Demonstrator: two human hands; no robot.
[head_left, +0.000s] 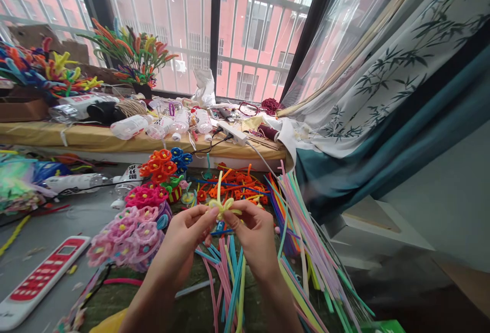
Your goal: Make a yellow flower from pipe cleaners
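Note:
Between my two hands is a pale yellow pipe cleaner flower (221,206), its loops bunched together and one straight end sticking up. My left hand (191,226) pinches its left side between thumb and fingers. From the right, my right hand (252,228) grips it the same way, thumb near the middle. Below the hands lie loose pink, blue and yellow pipe cleaners (231,282). Just left of my left hand stand finished pink pipe cleaner flowers (130,236), with magenta flowers (147,196) and orange flowers (158,164) behind them.
Orange pipe cleaner pieces (237,182) lie beyond the hands. A long bundle of pastel pipe cleaners (310,231) fans out at right. A red and white remote-like device (46,277) rests at left. Plastic bottles (132,126) and a power strip (233,133) crowd the window ledge.

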